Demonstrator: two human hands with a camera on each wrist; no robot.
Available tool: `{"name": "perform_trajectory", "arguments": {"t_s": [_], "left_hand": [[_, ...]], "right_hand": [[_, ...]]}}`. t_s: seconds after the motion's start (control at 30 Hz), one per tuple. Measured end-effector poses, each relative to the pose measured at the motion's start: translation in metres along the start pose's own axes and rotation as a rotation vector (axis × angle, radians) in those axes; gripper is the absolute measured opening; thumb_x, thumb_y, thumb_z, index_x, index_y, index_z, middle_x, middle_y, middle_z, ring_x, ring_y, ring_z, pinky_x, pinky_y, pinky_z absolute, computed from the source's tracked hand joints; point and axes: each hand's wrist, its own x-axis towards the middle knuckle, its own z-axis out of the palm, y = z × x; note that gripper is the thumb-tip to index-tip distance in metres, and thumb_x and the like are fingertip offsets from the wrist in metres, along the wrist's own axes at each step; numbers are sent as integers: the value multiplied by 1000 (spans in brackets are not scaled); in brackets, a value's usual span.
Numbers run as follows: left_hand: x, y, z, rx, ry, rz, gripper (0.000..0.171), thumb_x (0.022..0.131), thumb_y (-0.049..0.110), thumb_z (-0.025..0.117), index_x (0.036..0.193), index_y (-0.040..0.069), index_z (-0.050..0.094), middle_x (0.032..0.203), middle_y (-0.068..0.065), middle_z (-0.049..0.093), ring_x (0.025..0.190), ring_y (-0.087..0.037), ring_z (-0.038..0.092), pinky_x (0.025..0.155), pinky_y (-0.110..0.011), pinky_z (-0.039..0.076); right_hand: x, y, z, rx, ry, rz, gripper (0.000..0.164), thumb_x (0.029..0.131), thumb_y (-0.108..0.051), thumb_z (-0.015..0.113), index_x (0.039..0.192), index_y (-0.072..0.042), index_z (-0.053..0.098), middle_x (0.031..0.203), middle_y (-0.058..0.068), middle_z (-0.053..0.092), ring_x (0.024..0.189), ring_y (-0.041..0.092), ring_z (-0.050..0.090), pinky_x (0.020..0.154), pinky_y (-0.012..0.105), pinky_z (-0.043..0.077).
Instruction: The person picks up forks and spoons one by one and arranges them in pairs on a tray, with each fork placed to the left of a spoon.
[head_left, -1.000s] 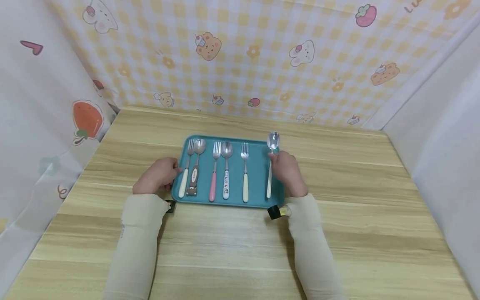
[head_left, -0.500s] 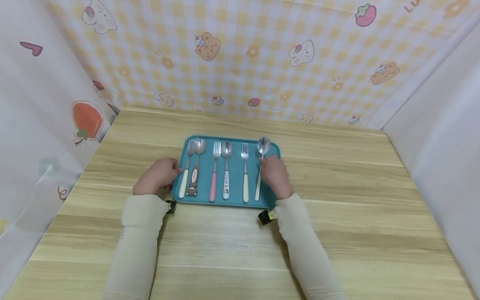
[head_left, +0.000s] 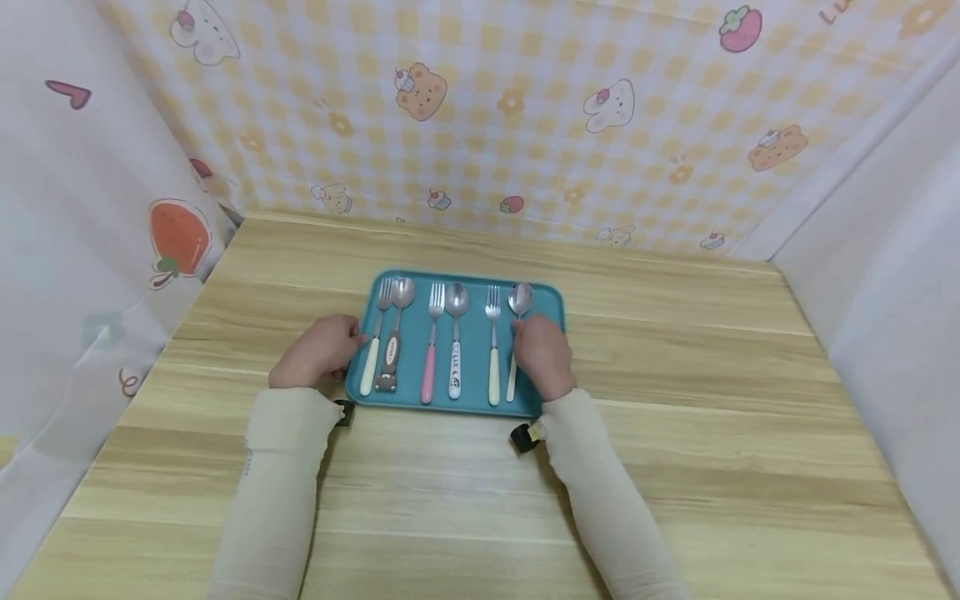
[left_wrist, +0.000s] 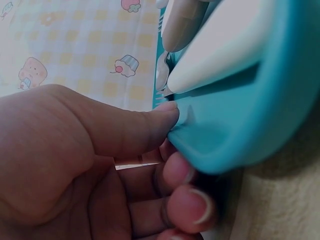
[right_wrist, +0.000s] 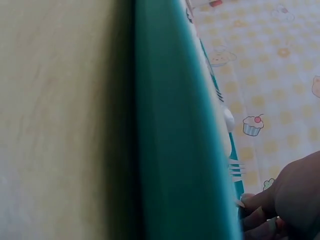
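Note:
My left hand pinches the left rim of a teal tray; in the left wrist view the thumb lies over the rim and the curled fingers are below it. Over the tray's right part, my right hand holds a metal spoon by its slim, pale handle, bowl pointing away. Just left of that spoon lies a cream-handled fork. A pink-handled fork and a white patterned spoon lie mid-tray. Beside my left hand are another cream-handled fork and a brown bear-handled spoon.
The tray rests on a wood-grain table. A yellow checked curtain with cartoon prints rises behind it, and white cloth hangs along the right side. Small black cameras sit at the wrists.
My right hand has moved left with the spoon, from the tray's right edge to beside the right cream-handled fork. The spoon also sits slightly nearer me. My left hand stays at the rim.

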Motion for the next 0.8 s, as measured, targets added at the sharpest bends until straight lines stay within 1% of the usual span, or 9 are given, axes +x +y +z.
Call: {"name": "perform_trajectory", "arguments": {"t_s": [0.2, 0.3, 0.47, 0.63, 0.8], "left_hand": [[-1, 1, 0, 17, 2, -9, 20, 95, 18, 43, 87, 0, 51, 66, -11, 49, 53, -21, 50, 49, -29, 42], [-1, 0, 1, 22, 5, -8, 21, 94, 18, 43, 86, 1, 50, 65, -11, 48, 52, -20, 50, 48, -29, 42], [1, 0, 1, 12, 10, -16, 20, 94, 18, 44, 88, 0, 51, 66, -11, 49, 52, -21, 50, 48, -29, 42], [1, 0, 1, 6, 10, -23, 19, 94, 17, 44, 89, 0, 51, 67, -12, 49, 53, -21, 51, 48, -29, 42], [0, 1, 1, 2, 10, -21, 19, 94, 17, 44, 90, 0, 52, 68, -12, 50, 54, -21, 51, 49, -29, 42]], "right_hand": [[0, -1, 3, -82, 27, -57, 46, 94, -37, 38, 61, -8, 53, 54, 5, 46, 47, 20, 50, 36, 28, 39], [0, 0, 5, -100, 49, -77, 47, 94, -36, 39, 59, -8, 53, 52, 5, 45, 46, 20, 50, 36, 29, 39], [0, 1, 5, -102, 68, -94, 47, 93, -36, 41, 58, -8, 53, 52, 5, 44, 45, 20, 50, 36, 30, 38], [1, 1, 4, -97, 58, -98, 46, 93, -37, 41, 59, -8, 53, 52, 4, 43, 46, 21, 49, 36, 30, 37], [3, 1, 3, -96, 44, -80, 46, 93, -38, 42, 60, -8, 53, 53, 4, 44, 47, 20, 49, 37, 30, 37]]}}
